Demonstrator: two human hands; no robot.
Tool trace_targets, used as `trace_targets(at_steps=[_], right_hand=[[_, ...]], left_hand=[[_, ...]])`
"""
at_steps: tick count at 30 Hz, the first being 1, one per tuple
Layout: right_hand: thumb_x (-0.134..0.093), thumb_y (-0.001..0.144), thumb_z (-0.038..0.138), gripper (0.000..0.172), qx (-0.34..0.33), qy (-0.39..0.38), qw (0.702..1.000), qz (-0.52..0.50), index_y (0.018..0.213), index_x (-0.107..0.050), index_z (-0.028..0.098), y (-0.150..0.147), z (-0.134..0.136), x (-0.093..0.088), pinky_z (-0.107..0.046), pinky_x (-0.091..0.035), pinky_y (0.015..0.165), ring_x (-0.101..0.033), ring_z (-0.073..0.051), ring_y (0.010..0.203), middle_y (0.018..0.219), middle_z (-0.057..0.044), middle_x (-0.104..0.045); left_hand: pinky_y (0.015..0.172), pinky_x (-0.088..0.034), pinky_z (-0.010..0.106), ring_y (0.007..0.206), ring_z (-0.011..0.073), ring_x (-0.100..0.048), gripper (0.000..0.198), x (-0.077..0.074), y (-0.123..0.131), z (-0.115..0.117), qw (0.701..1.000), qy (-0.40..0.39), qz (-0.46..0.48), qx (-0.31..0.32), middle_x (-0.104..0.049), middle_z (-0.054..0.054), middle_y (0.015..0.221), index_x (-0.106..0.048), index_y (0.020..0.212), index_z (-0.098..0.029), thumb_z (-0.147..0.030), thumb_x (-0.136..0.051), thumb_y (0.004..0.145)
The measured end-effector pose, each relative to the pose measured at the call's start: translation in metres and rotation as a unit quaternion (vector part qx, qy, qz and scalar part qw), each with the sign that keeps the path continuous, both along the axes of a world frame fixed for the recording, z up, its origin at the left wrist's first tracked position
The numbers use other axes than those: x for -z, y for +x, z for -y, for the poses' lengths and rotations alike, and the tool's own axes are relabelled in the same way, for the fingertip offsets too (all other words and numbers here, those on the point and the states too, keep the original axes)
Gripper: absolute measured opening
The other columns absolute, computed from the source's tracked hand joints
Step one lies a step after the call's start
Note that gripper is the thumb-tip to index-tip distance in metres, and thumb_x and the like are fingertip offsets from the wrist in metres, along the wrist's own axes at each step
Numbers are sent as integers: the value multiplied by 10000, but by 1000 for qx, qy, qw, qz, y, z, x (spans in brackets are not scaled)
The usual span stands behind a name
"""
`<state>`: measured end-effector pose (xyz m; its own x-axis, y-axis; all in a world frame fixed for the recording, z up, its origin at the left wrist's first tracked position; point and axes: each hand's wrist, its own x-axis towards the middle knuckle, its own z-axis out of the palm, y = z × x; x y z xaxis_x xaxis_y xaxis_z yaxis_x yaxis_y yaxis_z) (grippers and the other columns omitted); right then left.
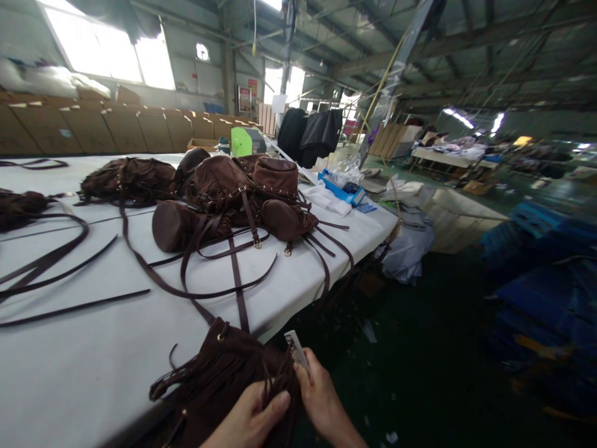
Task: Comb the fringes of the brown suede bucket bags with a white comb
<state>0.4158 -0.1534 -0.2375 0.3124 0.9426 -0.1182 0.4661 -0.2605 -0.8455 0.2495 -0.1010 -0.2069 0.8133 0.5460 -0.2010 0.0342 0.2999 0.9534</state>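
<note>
A dark brown fringed bag (224,358) lies at the near edge of the white table, with gold eyelets and loose fringe strips. My left hand (254,410) is closed on some of the bag's fringe, thumb on top. In my right hand (319,392) is a pale comb (296,350), held upright at the fringe beside the bag's right side. Its teeth point left, and dark strands lie against them. The lower part of the bag is partly hidden by my left hand and the frame's bottom edge.
Several brown bags (219,180) with long straps and buckles are heaped on the white table (196,323). A blue tray (342,188) and a green box-like thing (247,142) stand farther back. Cardboard boxes (121,127) line the wall. Blue material (550,298) is piled at right.
</note>
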Motion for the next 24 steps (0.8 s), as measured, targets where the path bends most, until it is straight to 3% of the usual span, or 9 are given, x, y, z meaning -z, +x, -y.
trace_targets(at_steps=[4, 6, 9, 12, 16, 17, 19, 21, 24], right_hand=[[-525, 859, 458, 278, -19, -40, 996, -81, 847, -592, 188, 7, 1, -6, -232, -467, 606, -615, -162, 699, 736, -3, -649], [-556, 827, 530, 356, -17, -51, 989, -137, 815, -589, 176, 12, 2, -6, -222, -435, 523, -585, -144, 601, 679, 8, -618], [-528, 812, 620, 475, 99, -40, 967, -233, 925, -559, 159, 23, 5, -9, -218, -402, 440, -550, -129, 486, 622, 16, -581], [-449, 859, 623, 577, 183, 9, 960, -210, 1167, -478, 136, 30, 13, -21, -232, -441, 447, -584, -146, 498, 652, 6, -593], [-303, 969, 350, 511, -37, 15, 998, 48, 1442, -275, 160, 10, 28, -24, -235, -473, 487, -630, -154, 509, 709, -20, -655], [-341, 941, 258, 519, -91, 19, 983, 156, 1447, -284, 160, 1, 30, -19, -231, -465, 487, -641, -159, 523, 735, -38, -675], [-443, 819, 107, 601, -156, 30, 916, 368, 1413, -354, 136, -14, 33, -5, -230, -447, 482, -657, -177, 557, 791, -77, -698], [-475, 734, 29, 651, -166, 37, 847, 504, 1374, -399, 123, -22, 33, 12, -233, -440, 478, -652, -182, 558, 792, -82, -695], [-448, 748, -14, 611, -119, 24, 805, 581, 1339, -439, 140, -14, 30, 28, -240, -454, 508, -634, -175, 547, 724, -60, -670]], left_hand=[[701, -433, 223, 710, 147, -557, 457, 2, -1, -7, 988, -141, 41, -50, -632, 47, 721, -643, 735, -127, -583, -674, 733], [528, -329, 194, 497, 81, -404, 483, 10, 1, -10, 981, -178, 53, -52, -482, -26, 510, -589, 690, -133, -609, -662, 729], [441, -135, 202, 422, 44, -179, 540, 26, 4, -11, 976, -198, 15, -86, -293, -104, 453, -514, 701, -159, -686, -626, 703], [437, -111, 211, 423, 45, -206, 574, 36, 9, -9, 981, -160, -23, -108, -308, -100, 483, -485, 685, -170, -730, -611, 670], [440, -239, 214, 445, 82, -338, 573, 32, 15, -4, 989, -54, -57, -126, -395, -67, 508, -545, 748, -168, -740, -536, 711], [484, -317, 224, 503, 109, -425, 541, 30, 16, -3, 989, -12, -64, -136, -460, -38, 549, -562, 773, -169, -708, -524, 744], [637, -422, 262, 688, 176, -555, 438, 29, 16, 0, 983, 75, -88, -145, -582, 28, 672, -586, 799, -173, -599, -490, 825], [703, -432, 283, 769, 211, -591, 354, 30, 15, 5, 973, 145, -123, -131, -641, 76, 748, -594, 782, -177, -483, -443, 877], [632, -411, 271, 661, 198, -591, 299, 34, 12, 12, 958, 214, -167, -89, -656, 90, 716, -604, 742, -188, -386, -430, 884]])
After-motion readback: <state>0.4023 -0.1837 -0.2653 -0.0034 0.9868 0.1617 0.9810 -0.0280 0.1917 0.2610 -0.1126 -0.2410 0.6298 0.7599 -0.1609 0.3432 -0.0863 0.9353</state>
